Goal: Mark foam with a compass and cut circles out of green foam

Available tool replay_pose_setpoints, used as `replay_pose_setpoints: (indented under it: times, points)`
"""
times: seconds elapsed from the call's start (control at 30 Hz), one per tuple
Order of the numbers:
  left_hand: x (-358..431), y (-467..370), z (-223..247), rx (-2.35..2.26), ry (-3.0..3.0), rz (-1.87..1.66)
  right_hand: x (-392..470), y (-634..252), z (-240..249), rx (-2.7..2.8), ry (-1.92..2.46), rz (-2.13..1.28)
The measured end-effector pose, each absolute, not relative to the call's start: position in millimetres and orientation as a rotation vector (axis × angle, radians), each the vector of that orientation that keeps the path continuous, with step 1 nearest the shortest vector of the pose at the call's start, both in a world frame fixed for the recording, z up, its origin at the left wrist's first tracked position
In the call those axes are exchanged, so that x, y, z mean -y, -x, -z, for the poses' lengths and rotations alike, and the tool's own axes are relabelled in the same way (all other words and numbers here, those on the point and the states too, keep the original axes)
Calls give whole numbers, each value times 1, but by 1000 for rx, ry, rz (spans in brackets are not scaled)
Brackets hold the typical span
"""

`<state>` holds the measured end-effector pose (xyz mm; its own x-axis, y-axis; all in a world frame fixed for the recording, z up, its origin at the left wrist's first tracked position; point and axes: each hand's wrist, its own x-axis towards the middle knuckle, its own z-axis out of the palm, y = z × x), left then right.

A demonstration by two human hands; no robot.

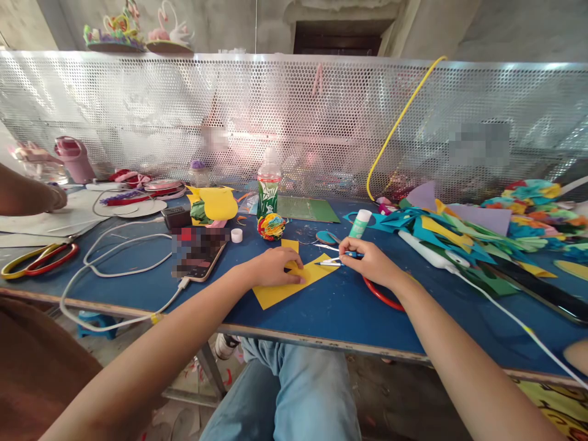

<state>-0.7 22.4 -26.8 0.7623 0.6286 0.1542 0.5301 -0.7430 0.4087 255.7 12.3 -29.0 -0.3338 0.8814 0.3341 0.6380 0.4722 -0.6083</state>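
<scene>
A sheet of yellow paper (275, 297) lies on the blue table near its front edge. My left hand (277, 267) rests on it, thumb and fingers bent around its upper side and holding it. A smaller yellow piece (290, 246) sticks out beyond my fingers. In my right hand (367, 260) is a pair of scissors (329, 262) with blue handles. Their blades stand apart and point left at the paper's right end. My fingers partly hide the handles. A red handle (383, 298) lies under my right wrist.
Behind my hands stand a glue stick (361, 223), a ball of coloured paper (271, 226) and a bottle (269, 187). At left lie a phone (202, 257), a white cable (92, 263) and red-yellow scissors (41, 260). Paper scraps (436, 226) pile up right. Another person's arm (27, 193) reaches in.
</scene>
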Motion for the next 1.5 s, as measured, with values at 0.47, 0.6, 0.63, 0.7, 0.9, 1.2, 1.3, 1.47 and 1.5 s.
replay_pose_setpoints:
  times: [0.47,0.6,0.63,0.7,0.9,1.2,1.3,1.47,1.5]
  points:
    - [-22,0,27,-895,-2607,-402,-9,-254,26,2080,1241,-480]
    - [-21,1,27,-905,-2602,-402,-7,-253,25,2124,1189,-542]
    - [-21,1,27,-908,-2601,-402,-7,-253,25,2131,1181,-553]
    - [-21,0,27,-910,-2600,-402,-6,-252,25,2140,1172,-565]
    - [-21,0,27,-915,-2603,-392,-6,-252,25,2137,1182,-563]
    - [-21,0,26,-913,-2610,-384,-7,-254,26,2140,1185,-568]
    - [-21,0,26,-914,-2612,-384,-7,-254,27,2141,1186,-569]
    - [-22,0,27,-914,-2614,-390,-7,-255,26,2114,1211,-544]
    - [-22,0,27,-914,-2615,-390,-7,-255,26,2112,1214,-540]
